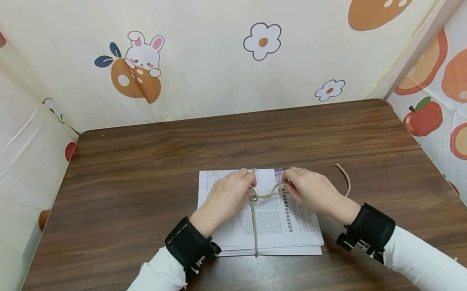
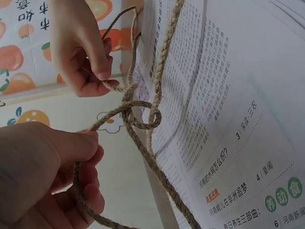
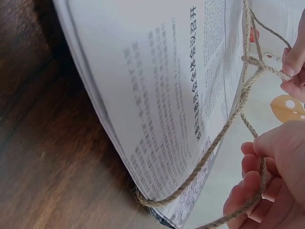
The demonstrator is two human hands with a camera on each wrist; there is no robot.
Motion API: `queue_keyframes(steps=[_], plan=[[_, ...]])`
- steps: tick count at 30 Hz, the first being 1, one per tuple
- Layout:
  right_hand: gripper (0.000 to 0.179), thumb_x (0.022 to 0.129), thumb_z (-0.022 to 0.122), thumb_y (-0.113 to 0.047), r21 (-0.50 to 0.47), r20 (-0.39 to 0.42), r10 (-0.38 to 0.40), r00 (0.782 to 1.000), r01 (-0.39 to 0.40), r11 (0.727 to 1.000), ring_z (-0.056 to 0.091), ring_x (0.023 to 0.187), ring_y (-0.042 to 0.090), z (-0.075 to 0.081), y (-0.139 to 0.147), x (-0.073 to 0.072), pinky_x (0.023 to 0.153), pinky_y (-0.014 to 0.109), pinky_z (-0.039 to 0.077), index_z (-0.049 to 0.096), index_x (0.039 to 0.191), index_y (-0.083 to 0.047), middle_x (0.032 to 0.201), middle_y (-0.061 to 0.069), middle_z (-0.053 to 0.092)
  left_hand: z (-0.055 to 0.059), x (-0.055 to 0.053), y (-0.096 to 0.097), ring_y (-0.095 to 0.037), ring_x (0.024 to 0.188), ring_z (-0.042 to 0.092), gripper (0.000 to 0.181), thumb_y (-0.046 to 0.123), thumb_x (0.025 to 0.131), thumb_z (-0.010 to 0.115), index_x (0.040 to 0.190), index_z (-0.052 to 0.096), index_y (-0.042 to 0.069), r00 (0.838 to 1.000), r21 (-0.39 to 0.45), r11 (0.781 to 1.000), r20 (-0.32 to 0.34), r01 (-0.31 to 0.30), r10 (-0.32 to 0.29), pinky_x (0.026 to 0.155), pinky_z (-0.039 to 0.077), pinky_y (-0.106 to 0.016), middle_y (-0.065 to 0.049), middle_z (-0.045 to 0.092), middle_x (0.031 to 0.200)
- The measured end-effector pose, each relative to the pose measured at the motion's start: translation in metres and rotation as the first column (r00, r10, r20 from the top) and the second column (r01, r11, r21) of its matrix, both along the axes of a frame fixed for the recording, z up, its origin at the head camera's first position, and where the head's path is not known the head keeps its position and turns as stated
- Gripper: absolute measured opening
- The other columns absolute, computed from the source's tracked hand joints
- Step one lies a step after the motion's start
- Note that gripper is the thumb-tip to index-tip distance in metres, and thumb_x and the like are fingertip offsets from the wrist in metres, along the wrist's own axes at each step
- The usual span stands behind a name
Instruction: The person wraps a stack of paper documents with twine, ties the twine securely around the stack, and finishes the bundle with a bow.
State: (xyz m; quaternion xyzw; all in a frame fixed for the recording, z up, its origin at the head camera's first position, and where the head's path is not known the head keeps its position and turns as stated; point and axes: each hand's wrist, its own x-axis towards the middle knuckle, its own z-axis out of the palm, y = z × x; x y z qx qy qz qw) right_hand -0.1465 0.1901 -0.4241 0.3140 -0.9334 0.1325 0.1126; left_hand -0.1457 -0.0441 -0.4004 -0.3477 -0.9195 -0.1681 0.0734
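A flat stack of folded newspapers (image 1: 275, 240) lies on the table with brown twine (image 1: 254, 228) passing around it. My left hand (image 1: 229, 195), over the upper left of the stack, pinches one length of the twine between thumb and fingers. To its right, my right hand (image 1: 314, 190) pinches another length near the upper right edge. Between the hands, the twine crosses in a loose loop (image 2: 155, 119) above the printed page, seen in the left wrist view. In the right wrist view, a strand (image 3: 190, 179) bends over the stack's edge.
A wood-grain table (image 1: 127, 161) carries the stack. One free twine end (image 1: 347, 179) curls on the tabletop right of the papers. Behind and beside the table hang printed sheets (image 1: 213, 68) with fruit, flowers and rabbits. Black bands (image 1: 370, 228) wrap both wrists.
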Motion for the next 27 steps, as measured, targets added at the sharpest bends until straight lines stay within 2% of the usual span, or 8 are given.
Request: queue_keyframes(steps=[3,6,11,16,19,27], plan=[[0.005,0.085,0.061,-0.012,0.004,-0.001,-0.003,1.0,0.003,1.0,0.046,0.062,0.009,0.0,0.001,0.0,0.051,0.026,0.041,0.057,0.088,-0.011,0.076,-0.003,0.054,0.001,0.0,0.0,-0.01,0.065,0.055,0.002,0.012,0.086,0.062,0.085,0.06,0.012,0.999,-0.02,0.998,-0.002,-0.052,0.052,0.053,0.043,-0.023,0.002,0.057,0.08],[0.007,0.085,0.062,-0.013,0.007,-0.002,-0.014,1.0,0.014,1.0,0.043,0.058,0.008,0.002,0.002,0.0,0.048,0.024,0.037,0.055,0.086,-0.012,0.073,-0.004,0.05,0.003,-0.001,0.0,-0.009,0.057,0.049,0.009,0.017,0.087,0.062,0.08,0.057,0.014,0.995,-0.041,0.995,0.0,-0.095,0.095,0.047,0.038,-0.023,0.003,0.055,0.074],[0.009,0.083,0.064,-0.014,0.004,-0.005,-0.038,0.999,0.038,0.999,0.043,0.056,0.007,0.003,0.007,0.001,0.046,0.023,0.036,0.056,0.087,-0.012,0.072,-0.004,0.051,0.004,-0.001,-0.002,-0.008,0.054,0.046,0.011,0.019,0.085,0.065,0.08,0.056,0.015,0.992,-0.018,0.993,0.034,-0.118,0.118,0.045,0.035,-0.023,0.006,0.057,0.072],[0.009,0.082,0.063,-0.009,-0.001,-0.041,-0.035,0.999,0.035,0.999,0.049,0.061,0.009,0.001,0.012,-0.001,0.049,0.025,0.041,0.059,0.09,-0.01,0.077,-0.002,0.057,0.004,-0.001,-0.004,-0.007,0.054,0.043,0.003,0.014,0.087,0.06,0.085,0.058,0.015,0.993,0.031,0.995,0.071,-0.095,0.093,0.047,0.034,-0.022,0.005,0.055,0.074],[0.009,0.082,0.064,-0.008,-0.008,-0.061,-0.042,0.997,0.042,0.999,0.05,0.063,0.01,0.0,0.014,-0.001,0.05,0.026,0.041,0.06,0.09,-0.009,0.078,0.0,0.057,0.004,-0.001,-0.004,-0.008,0.056,0.043,0.006,0.01,0.088,0.055,0.087,0.058,0.015,0.993,0.052,0.996,0.09,-0.077,0.072,0.048,0.035,-0.021,0.005,0.055,0.078],[0.004,0.084,0.062,-0.013,-0.028,-0.048,-0.095,0.994,0.094,0.995,0.043,0.055,0.007,0.002,0.017,0.0,0.045,0.023,0.034,0.058,0.085,-0.011,0.073,-0.002,0.053,0.006,0.001,-0.002,-0.006,0.065,0.049,0.012,0.006,0.09,0.052,0.091,0.06,0.015,0.992,0.108,0.994,0.126,-0.017,0.004,0.056,0.041,-0.021,0.005,0.059,0.088]])
